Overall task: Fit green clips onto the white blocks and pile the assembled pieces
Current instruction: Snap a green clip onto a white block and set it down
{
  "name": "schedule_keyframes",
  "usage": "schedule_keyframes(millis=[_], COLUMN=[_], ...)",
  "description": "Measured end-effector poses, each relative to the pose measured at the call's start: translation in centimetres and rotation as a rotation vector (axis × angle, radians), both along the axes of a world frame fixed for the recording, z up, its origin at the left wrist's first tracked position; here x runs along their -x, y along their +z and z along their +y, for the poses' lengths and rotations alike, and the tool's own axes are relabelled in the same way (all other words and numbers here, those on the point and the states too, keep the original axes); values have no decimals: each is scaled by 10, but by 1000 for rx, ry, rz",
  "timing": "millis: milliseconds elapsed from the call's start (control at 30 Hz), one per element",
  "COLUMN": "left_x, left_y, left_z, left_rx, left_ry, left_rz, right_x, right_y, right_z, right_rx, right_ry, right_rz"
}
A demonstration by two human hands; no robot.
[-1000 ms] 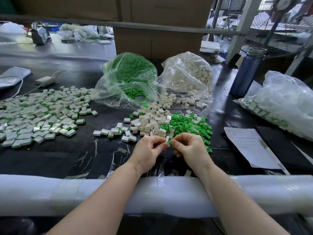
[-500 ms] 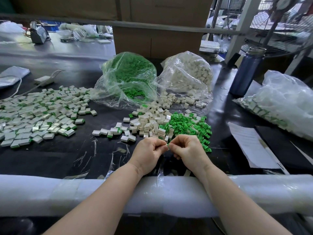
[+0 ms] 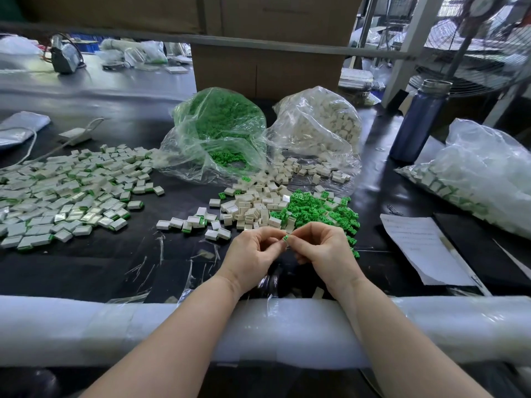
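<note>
Low over the black table, my left hand [image 3: 253, 254] and my right hand [image 3: 324, 251] meet fingertip to fingertip. Between them a small green clip [image 3: 285, 238] shows; a white block, if held, is hidden by the fingers. Just beyond lie loose white blocks [image 3: 253, 208] and loose green clips [image 3: 316, 209]. A wide spread of assembled white-and-green pieces [image 3: 63, 196] covers the left of the table, with a short row of them [image 3: 192, 222] nearer the hands.
Open plastic bags of green clips [image 3: 224, 130] and white blocks [image 3: 321, 124] stand at the back. A blue bottle [image 3: 416, 124], a bag of pieces [image 3: 482, 173] and a paper sheet [image 3: 419, 245] are on the right. A foam-wrapped bar [image 3: 86, 328] runs along the near edge.
Both hands stay together in nearly the same spot; the fingers have shifted slightly around the small green clip pinched between them.
</note>
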State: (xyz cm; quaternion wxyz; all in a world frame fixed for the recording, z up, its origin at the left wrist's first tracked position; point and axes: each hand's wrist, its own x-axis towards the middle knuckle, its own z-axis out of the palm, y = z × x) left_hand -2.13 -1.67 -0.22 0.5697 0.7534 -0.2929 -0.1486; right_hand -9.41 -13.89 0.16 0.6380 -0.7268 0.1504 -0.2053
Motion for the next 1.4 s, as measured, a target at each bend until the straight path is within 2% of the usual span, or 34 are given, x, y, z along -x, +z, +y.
schedule_keyframes(millis=[167, 333, 433, 600, 1000, 1400], left_x=[-2, -1, -1, 3, 4, 1], left_y=[-1, 3, 6, 8, 9, 3], left_z=[2, 2, 3, 3, 2, 2], left_rx=[-10, 81, 43, 12, 5, -39], left_ry=[17, -27, -45, -102, -121, -170], left_rz=[-9, 26, -44, -62, -41, -107], right_x=[1, -1, -3, -3, -3, -2], right_y=[-1, -2, -3, 0, -5, -6], right_z=[1, -1, 1, -1, -4, -5], right_rx=[5, -41, 4, 64, -56, 40], right_ry=[61, 50, 135, 226, 271, 273], right_rz=[-15, -17, 37, 78, 49, 48])
